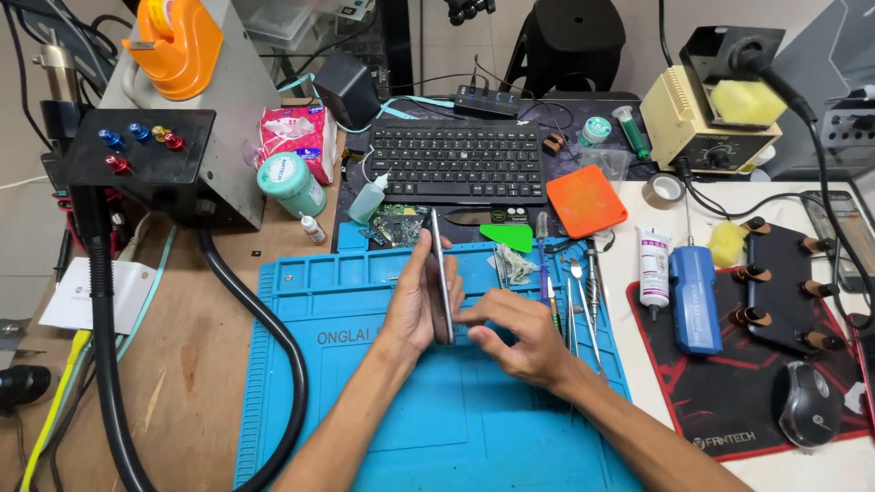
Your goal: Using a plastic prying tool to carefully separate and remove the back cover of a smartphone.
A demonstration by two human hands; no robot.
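I hold the smartphone [441, 273] on its long edge above the blue repair mat [365, 364], my left hand [415, 301] wrapped around its back to steady it. My right hand [510, 333] has its fingers [469, 314] pinched narrow against the lower edge, working the seam. Tweezers [583, 310] lie just right, within reach on the counter [182, 364].

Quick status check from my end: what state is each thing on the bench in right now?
Phone: on edge, upright over the blue mat.
Left hand: gripping the phone's back.
Right hand: fingertips pressing the phone's lower edge.
Tweezers: lying flat on the mat, untouched.
Keyboard: flat, unused.
Mouse: resting on its pad.
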